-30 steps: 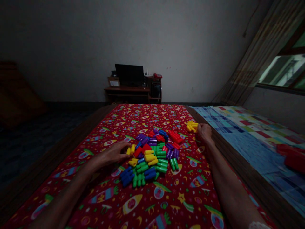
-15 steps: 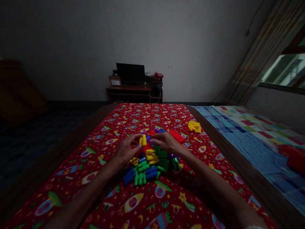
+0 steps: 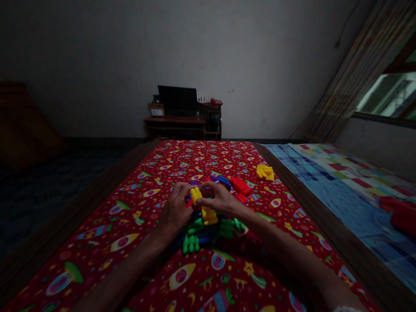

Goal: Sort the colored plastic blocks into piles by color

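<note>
Over a heap of plastic building blocks, my left hand [image 3: 177, 207] is closed on a yellow building block [image 3: 196, 196]. From the other side, my right hand [image 3: 219, 198] pinches the same block, its thumb on the lower right part. A second yellow block [image 3: 209, 216] lies just below in the heap. Nearer to me are green blocks [image 3: 191, 243], partly shaded by my hands. Beyond my right hand lie a blue block [image 3: 225, 182] and red blocks [image 3: 240, 186]. My fingers hide part of the heap.
The blocks rest on a red patterned cloth [image 3: 208, 162] with dark borders. Off to the right is a separate group of yellow blocks [image 3: 265, 172]. A desk [image 3: 178, 122] with a monitor [image 3: 178, 100] stands by the far wall. Blue bedding [image 3: 325, 190] spreads at the right.
My right hand has moved left and closed on the yellow block, which has tipped and come slightly lower. My left hand has turned over the heap, still holding that block.
</note>
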Demonstrator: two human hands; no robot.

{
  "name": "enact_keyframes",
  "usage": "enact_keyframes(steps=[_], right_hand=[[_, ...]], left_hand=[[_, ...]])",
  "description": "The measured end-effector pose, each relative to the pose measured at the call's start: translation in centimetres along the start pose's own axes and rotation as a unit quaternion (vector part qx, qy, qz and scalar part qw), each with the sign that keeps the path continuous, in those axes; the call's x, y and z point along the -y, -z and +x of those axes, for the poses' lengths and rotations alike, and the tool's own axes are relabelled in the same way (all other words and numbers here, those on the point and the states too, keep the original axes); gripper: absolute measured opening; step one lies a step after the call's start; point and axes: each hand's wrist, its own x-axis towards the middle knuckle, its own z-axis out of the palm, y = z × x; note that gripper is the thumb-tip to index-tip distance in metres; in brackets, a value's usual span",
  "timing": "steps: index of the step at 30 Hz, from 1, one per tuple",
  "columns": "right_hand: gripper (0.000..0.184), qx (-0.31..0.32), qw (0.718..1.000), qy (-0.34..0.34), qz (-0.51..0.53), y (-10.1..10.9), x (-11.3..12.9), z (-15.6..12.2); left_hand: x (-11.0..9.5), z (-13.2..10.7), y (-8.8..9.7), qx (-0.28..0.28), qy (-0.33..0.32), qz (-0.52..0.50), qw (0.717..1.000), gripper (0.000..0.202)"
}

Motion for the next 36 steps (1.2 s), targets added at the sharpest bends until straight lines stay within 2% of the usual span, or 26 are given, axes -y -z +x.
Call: enact_keyframes(steps=[2, 5, 7, 9, 11, 13, 15, 17, 20, 25, 30, 36], right_hand=[[0.043, -0.005, 1.0, 0.005, 0.024, 0.0, 0.0, 0.1], [0.031, -0.051, 0.998, 0.046, -0.005, 1.2, -0.2, 0.7], [0.023, -0.096, 0.991, 0.069, -0.058, 2.7, -0.6, 1.2], [0.02, -0.164, 0.973, 0.082, -0.141, 5.0, -1.2, 1.7], [0.02, -0.244, 0.929, 0.091, -0.262, 7.8, -1.8, 1.8], [0.021, -0.305, 0.863, 0.083, -0.395, 10.9, -2.5, 1.6], [0.023, -0.341, 0.802, 0.051, -0.489, 13.9, -3.2, 1.0], [0.025, -0.366, 0.76, 0.011, -0.538, 16.4, -4.0, 0.5], [0.025, -0.379, 0.727, -0.046, -0.571, 18.9, -5.3, -0.2], [0.029, -0.377, 0.715, -0.108, -0.578, 20.3, -6.9, -0.4], [0.029, -0.356, 0.724, -0.1, -0.582, 19.8, -7.2, 0.0], [0.037, -0.331, 0.713, -0.084, -0.612, 19.1, -7.5, 0.2]], left_hand=[[-0.4, -0.1, 0.1, 0.01, -0.011, 0.006, 1.0, 0.033], [-0.2, 0.0, 0.1, 0.031, -0.012, 0.009, 0.999, 0.045], [0.5, 0.3, 0.2, 0.048, 0.003, 0.01, 0.999, 0.045], [1.5, 0.7, 0.7, 0.092, 0.026, 0.012, 0.995, 0.039], [2.7, 1.1, 1.6, 0.175, 0.049, 0.009, 0.983, 0.034], [3.5, 1.4, 2.8, 0.273, 0.072, -0.01, 0.959, 0.033], [3.7, 1.5, 3.9, 0.357, 0.096, -0.04, 0.928, 0.034], [3.6, 1.5, 4.6, 0.409, 0.119, -0.061, 0.903, 0.036], [3.2, 1.2, 4.7, 0.429, 0.138, -0.06, 0.891, 0.034], [3.1, 0.9, 4.0, 0.439, 0.151, -0.046, 0.884, 0.035], [2.5, 1.1, 4.0, 0.444, 0.158, -0.013, 0.882, 0.036], [2.2, 1.0, 4.0, 0.429, 0.166, 0.004, 0.888, 0.037]])
